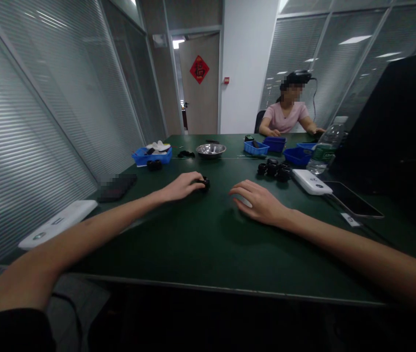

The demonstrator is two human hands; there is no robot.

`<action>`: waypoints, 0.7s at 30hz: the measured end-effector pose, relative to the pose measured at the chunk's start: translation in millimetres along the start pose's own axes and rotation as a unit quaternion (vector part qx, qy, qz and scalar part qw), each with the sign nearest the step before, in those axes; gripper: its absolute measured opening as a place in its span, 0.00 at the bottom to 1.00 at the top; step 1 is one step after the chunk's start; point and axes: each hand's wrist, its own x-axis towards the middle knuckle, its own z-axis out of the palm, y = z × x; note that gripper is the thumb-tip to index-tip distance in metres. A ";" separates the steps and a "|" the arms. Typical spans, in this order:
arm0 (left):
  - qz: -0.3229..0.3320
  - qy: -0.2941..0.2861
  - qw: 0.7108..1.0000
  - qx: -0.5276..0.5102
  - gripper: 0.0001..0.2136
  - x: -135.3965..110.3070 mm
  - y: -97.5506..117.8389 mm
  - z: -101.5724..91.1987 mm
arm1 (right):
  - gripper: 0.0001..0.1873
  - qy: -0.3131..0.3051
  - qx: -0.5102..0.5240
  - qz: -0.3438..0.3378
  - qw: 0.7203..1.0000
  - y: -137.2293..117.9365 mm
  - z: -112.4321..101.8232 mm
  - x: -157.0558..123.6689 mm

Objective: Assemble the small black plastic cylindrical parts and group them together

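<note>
While the head camera is looking out over a dark green tabletop [193, 244], both bare hands are reaching in from the near edge. The left hand [183, 187] is gripping a small, glossy black rounded object [205, 184] between thumb and fingers, and that piece is sitting around the middle of the table, partly hidden by the fingertips. Can't tell if it's touching the surface, tbh. The right hand [257, 201] is hovering or resting just to the right, half open, with fingers curling and thumb apart. A pale patch [243, 200] is showing in that gap, but I can't tell what it is.

Beyond the right hand, a cluster of glossy black rounded pieces [273, 170] is sitting close to a white rectangular power bank [311, 182]. A dark, flat smartphone [356, 198] is lying beside that, and a clear plastic bottle with a green label [325, 151] is standing behind. Farther back, a shiny round metal bowl [211, 155] is resting between blue plastic baskets, and a person in a pink top [284, 117] is sitting at the far end.
</note>
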 end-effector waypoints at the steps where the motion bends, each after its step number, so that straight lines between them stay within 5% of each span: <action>1: 0.040 -0.005 0.998 -0.049 0.13 -8.1 24.9 8.6 | 0.16 0.017 0.039 0.028 0.999 -8.6 -0.2 2.1; 4: 0.089 -0.027 0.985 -0.146 0.09 -30.2 89.1 26.8 | 0.20 0.034 0.135 0.079 0.987 -34.1 -0.2 7.2; 7: 0.032 -0.016 0.972 -0.234 0.14 -43.6 119.5 36.0 | 0.17 0.031 0.156 0.097 0.983 -49.3 -0.8 8.7; 11: -0.019 0.019 0.955 -0.295 0.18 -45.6 114.8 46.6 | 0.14 0.036 0.131 0.091 0.987 -51.4 -2.8 7.7; 15: -0.035 -0.005 0.941 -0.336 0.25 -40.0 103.6 53.4 | 0.11 0.010 0.127 0.074 0.989 -50.8 -8.4 9.0; 21: -0.026 -0.027 0.959 -0.280 0.21 -37.5 100.3 51.2 | 0.10 -0.031 0.160 0.012 0.987 -59.4 -20.2 8.0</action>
